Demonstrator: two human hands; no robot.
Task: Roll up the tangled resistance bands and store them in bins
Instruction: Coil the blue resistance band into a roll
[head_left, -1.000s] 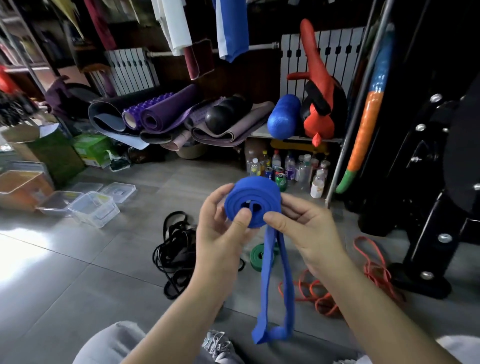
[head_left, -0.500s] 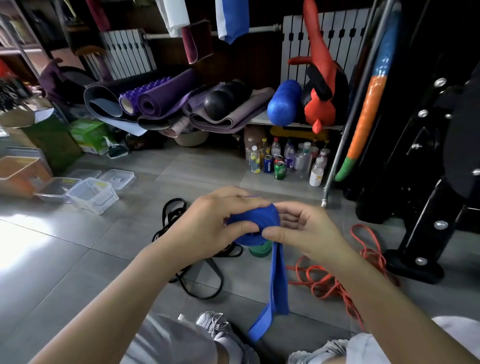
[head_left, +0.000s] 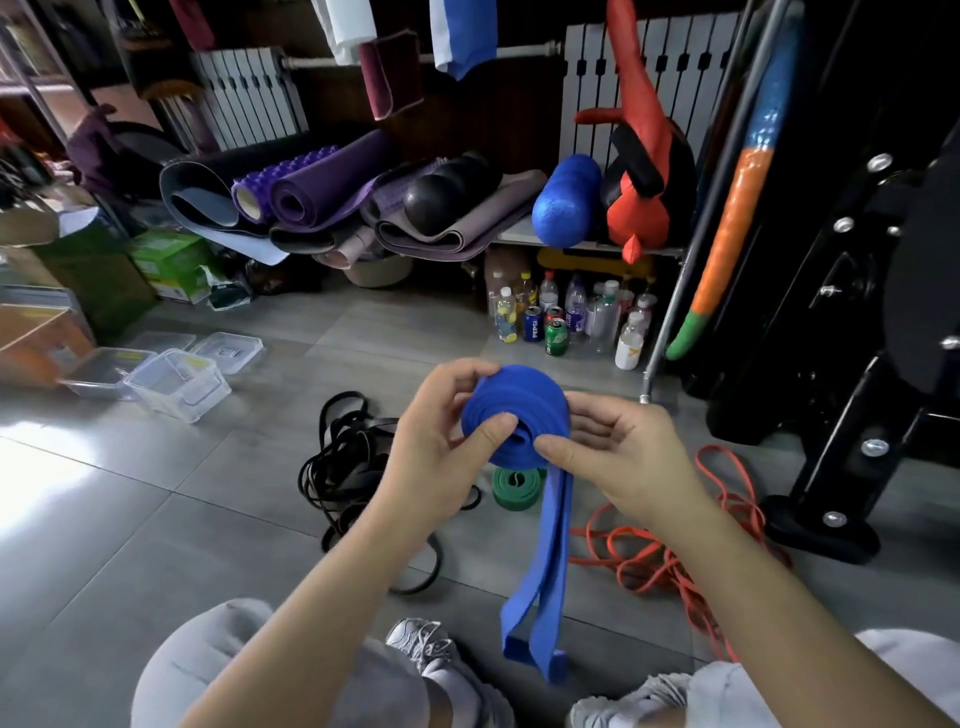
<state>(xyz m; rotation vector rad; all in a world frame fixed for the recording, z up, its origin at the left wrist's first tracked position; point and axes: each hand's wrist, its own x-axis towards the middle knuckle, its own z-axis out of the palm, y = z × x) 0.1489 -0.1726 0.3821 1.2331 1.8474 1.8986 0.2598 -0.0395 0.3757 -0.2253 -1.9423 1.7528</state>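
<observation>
A blue resistance band (head_left: 519, 400) is partly wound into a thick roll held in the air at centre frame, its loose tail hanging down to my shoes. My left hand (head_left: 436, 441) grips the roll from the left, thumb pressed on its face. My right hand (head_left: 618, 447) holds the roll's right side, thumb on the front near the core. On the floor below lie a rolled green band (head_left: 514, 486), a tangled black band pile (head_left: 348, 462) and a tangled orange band (head_left: 670, 556). Clear plastic bins (head_left: 176, 382) stand at the left.
Bin lids (head_left: 228, 351) lie behind the bins, beside an orange box (head_left: 36, 338). Bottles and cans (head_left: 566, 317) stand under a shelf of rolled mats (head_left: 322, 192). A black machine base (head_left: 831, 467) and a metal pole (head_left: 675, 306) stand at the right. My knees and shoes fill the bottom edge.
The roll has been turned another wrap, and the hanging tail is shorter than a second ago. My left hand moved from covering the roll's top back to its left side.
</observation>
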